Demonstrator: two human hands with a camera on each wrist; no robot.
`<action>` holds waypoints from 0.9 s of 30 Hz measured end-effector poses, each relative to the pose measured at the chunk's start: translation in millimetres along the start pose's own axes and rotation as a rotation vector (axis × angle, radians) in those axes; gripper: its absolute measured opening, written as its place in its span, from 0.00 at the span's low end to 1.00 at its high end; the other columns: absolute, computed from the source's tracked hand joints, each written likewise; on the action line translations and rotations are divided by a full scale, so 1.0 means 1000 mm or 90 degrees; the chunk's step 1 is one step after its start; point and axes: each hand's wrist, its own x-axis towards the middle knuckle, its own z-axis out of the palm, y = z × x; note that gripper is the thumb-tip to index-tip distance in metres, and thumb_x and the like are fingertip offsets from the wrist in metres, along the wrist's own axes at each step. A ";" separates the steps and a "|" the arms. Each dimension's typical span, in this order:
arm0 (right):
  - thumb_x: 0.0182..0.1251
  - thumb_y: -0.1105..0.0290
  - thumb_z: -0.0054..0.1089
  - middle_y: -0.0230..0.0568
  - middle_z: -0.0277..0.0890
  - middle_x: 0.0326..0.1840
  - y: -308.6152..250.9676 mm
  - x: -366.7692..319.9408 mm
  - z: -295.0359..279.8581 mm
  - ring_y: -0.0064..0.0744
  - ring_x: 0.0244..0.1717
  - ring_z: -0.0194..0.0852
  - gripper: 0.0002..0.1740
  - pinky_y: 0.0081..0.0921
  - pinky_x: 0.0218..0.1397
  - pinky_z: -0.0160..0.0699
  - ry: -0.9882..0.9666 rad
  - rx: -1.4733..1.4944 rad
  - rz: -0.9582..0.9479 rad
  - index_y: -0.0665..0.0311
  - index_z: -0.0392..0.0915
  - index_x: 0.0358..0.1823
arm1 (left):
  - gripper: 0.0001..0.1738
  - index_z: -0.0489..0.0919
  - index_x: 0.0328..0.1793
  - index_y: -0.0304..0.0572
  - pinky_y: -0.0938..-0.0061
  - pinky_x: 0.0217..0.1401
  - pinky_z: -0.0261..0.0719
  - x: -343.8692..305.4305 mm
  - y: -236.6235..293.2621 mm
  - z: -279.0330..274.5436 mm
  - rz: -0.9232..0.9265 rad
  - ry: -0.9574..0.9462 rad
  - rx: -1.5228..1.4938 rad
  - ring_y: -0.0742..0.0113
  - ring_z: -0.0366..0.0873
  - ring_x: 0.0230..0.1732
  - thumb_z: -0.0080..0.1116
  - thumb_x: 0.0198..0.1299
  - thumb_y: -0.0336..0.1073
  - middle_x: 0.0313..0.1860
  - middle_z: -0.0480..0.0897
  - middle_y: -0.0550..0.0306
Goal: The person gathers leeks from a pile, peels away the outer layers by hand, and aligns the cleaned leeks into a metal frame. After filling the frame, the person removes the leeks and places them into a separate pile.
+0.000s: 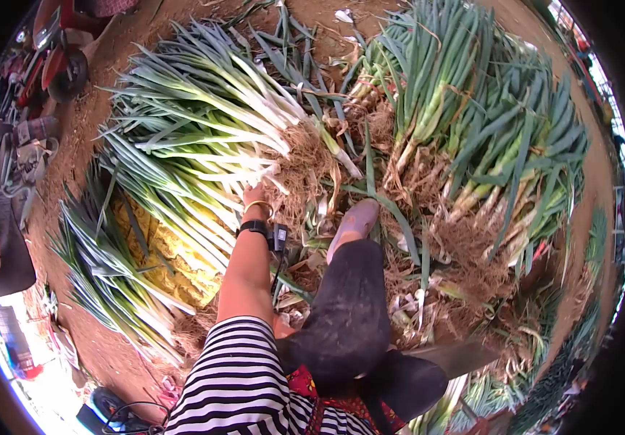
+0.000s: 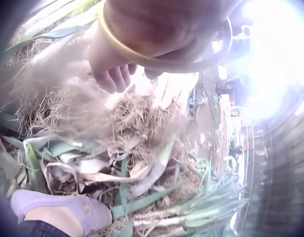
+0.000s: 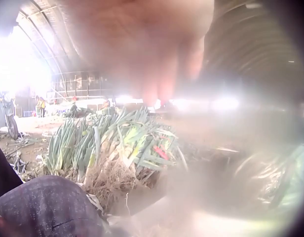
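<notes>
My left hand (image 1: pixel 254 194), with a bangle and a wrist strap, reaches to the white root end of a leek (image 1: pixel 227 176) at the lower edge of a large pile of leeks (image 1: pixel 204 109). In the left wrist view the fingers (image 2: pixel 114 80) curl over pale stalks, with tangled roots (image 2: pixel 134 116) just below them. The right hand (image 3: pixel 142 49) is out of sight in the head view. Its own wrist view shows it large and blurred, fingers hanging down fairly straight, nothing visible held. Tied leek bundles (image 3: pixel 107 143) stand farther off beneath it.
Rooty leek bundles (image 1: pixel 486 138) lie to the right. A smaller row of leeks (image 1: pixel 117 283) lies left, beside a yellow sheet (image 1: pixel 171 254). My shoe (image 1: pixel 357 221) stands among peeled leaves and roots. A motorbike wheel (image 1: pixel 68 75) is at upper left.
</notes>
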 end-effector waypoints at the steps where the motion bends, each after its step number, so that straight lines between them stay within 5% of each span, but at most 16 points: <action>1: 0.66 0.66 0.53 0.44 0.80 0.39 0.001 0.005 0.012 0.34 0.41 0.77 0.13 0.30 0.46 0.76 0.040 -0.102 -0.084 0.66 0.78 0.46 | 0.24 0.67 0.59 0.39 0.62 0.53 0.70 0.010 0.002 -0.001 0.027 0.039 0.006 0.51 0.73 0.51 0.56 0.55 0.33 0.46 0.76 0.42; 2: 0.66 0.68 0.53 0.47 0.79 0.39 -0.047 0.061 -0.070 0.38 0.42 0.77 0.13 0.32 0.47 0.75 -0.115 0.428 0.178 0.70 0.78 0.45 | 0.28 0.66 0.62 0.37 0.60 0.57 0.70 0.019 0.004 -0.001 0.056 0.076 0.013 0.47 0.72 0.53 0.58 0.54 0.32 0.48 0.76 0.37; 3: 0.66 0.68 0.53 0.47 0.79 0.39 -0.062 0.080 -0.088 0.38 0.42 0.77 0.13 0.32 0.47 0.75 -0.114 0.428 0.173 0.70 0.78 0.45 | 0.30 0.65 0.64 0.39 0.61 0.59 0.68 0.028 0.009 0.001 0.125 0.196 0.340 0.45 0.69 0.56 0.58 0.53 0.34 0.52 0.73 0.38; 5: 0.67 0.70 0.51 0.48 0.79 0.41 -0.081 0.104 -0.106 0.40 0.43 0.77 0.13 0.31 0.48 0.75 -0.130 0.424 0.122 0.73 0.78 0.43 | 0.32 0.65 0.64 0.41 0.61 0.63 0.64 -0.018 0.053 0.019 0.311 0.339 0.515 0.47 0.64 0.61 0.60 0.52 0.35 0.61 0.67 0.41; 7: 0.67 0.70 0.51 0.48 0.79 0.41 -0.101 0.126 -0.131 0.41 0.42 0.77 0.12 0.31 0.49 0.75 -0.146 0.430 0.121 0.73 0.78 0.42 | 0.30 0.70 0.63 0.48 0.54 0.69 0.53 -0.021 0.064 0.032 0.420 0.260 0.609 0.50 0.58 0.66 0.59 0.53 0.47 0.65 0.64 0.48; 9: 0.67 0.71 0.52 0.48 0.79 0.41 -0.115 0.138 -0.137 0.41 0.42 0.76 0.12 0.31 0.49 0.74 -0.163 0.438 0.119 0.74 0.78 0.41 | 0.27 0.75 0.58 0.53 0.50 0.71 0.43 -0.006 0.061 0.031 0.460 0.079 0.908 0.55 0.61 0.65 0.54 0.55 0.56 0.64 0.66 0.49; 11: 0.67 0.71 0.52 0.49 0.79 0.40 -0.122 0.145 -0.138 0.40 0.41 0.76 0.12 0.32 0.48 0.75 -0.223 0.517 0.151 0.74 0.78 0.41 | 0.23 0.80 0.50 0.55 0.50 0.71 0.38 0.000 0.061 0.024 0.424 0.037 0.893 0.60 0.59 0.66 0.54 0.54 0.57 0.63 0.66 0.51; 13: 0.67 0.70 0.52 0.49 0.78 0.40 -0.116 0.142 -0.112 0.40 0.41 0.76 0.12 0.32 0.47 0.76 -0.222 0.527 0.116 0.75 0.78 0.41 | 0.25 0.79 0.52 0.55 0.51 0.72 0.41 -0.010 0.066 0.015 0.509 0.032 0.887 0.49 0.57 0.65 0.55 0.52 0.57 0.61 0.66 0.50; 15: 0.67 0.70 0.52 0.50 0.78 0.40 -0.114 0.141 -0.099 0.39 0.40 0.76 0.13 0.32 0.45 0.77 -0.218 0.537 0.085 0.75 0.77 0.41 | 0.23 0.79 0.50 0.56 0.51 0.69 0.46 -0.024 0.077 0.022 0.456 0.062 0.883 0.49 0.58 0.63 0.59 0.48 0.54 0.59 0.67 0.51; 17: 0.67 0.70 0.52 0.49 0.77 0.40 -0.120 0.148 -0.100 0.37 0.40 0.75 0.13 0.30 0.42 0.78 -0.222 0.534 0.027 0.76 0.77 0.42 | 0.22 0.79 0.49 0.56 0.53 0.66 0.53 -0.019 0.084 0.029 0.598 0.119 0.773 0.50 0.59 0.62 0.61 0.45 0.48 0.59 0.68 0.50; 21: 0.67 0.70 0.52 0.49 0.78 0.40 -0.120 0.144 -0.084 0.38 0.39 0.75 0.14 0.29 0.42 0.78 -0.273 0.586 0.123 0.77 0.76 0.42 | 0.31 0.71 0.60 0.48 0.57 0.63 0.64 0.020 0.092 0.075 0.638 -0.005 0.505 0.44 0.64 0.59 0.61 0.47 0.42 0.57 0.67 0.42; 23: 0.67 0.69 0.52 0.50 0.78 0.39 -0.121 0.146 -0.085 0.38 0.38 0.75 0.14 0.30 0.43 0.77 -0.302 0.618 0.141 0.78 0.76 0.42 | 0.35 0.67 0.63 0.47 0.56 0.64 0.63 0.006 0.108 0.097 0.469 0.049 0.643 0.44 0.64 0.60 0.63 0.47 0.43 0.65 0.59 0.39; 24: 0.67 0.69 0.52 0.50 0.78 0.39 -0.123 0.149 -0.091 0.38 0.38 0.75 0.14 0.30 0.43 0.77 -0.299 0.619 0.142 0.78 0.76 0.42 | 0.36 0.66 0.64 0.48 0.56 0.63 0.65 0.020 0.095 0.106 0.609 0.170 0.713 0.45 0.61 0.64 0.65 0.47 0.44 0.69 0.52 0.38; 25: 0.67 0.69 0.51 0.49 0.78 0.38 -0.128 0.156 -0.105 0.37 0.37 0.75 0.15 0.30 0.43 0.77 -0.286 0.546 0.078 0.78 0.76 0.41 | 0.36 0.66 0.64 0.48 0.56 0.63 0.65 0.013 0.104 0.111 0.611 0.170 0.710 0.45 0.61 0.64 0.65 0.47 0.44 0.69 0.52 0.38; 27: 0.68 0.69 0.50 0.49 0.78 0.37 -0.132 0.159 -0.112 0.36 0.37 0.75 0.15 0.30 0.44 0.77 -0.272 0.472 0.019 0.78 0.76 0.41 | 0.40 0.64 0.66 0.46 0.58 0.62 0.67 -0.010 0.127 0.118 0.370 0.072 0.645 0.44 0.60 0.66 0.67 0.46 0.45 0.71 0.50 0.36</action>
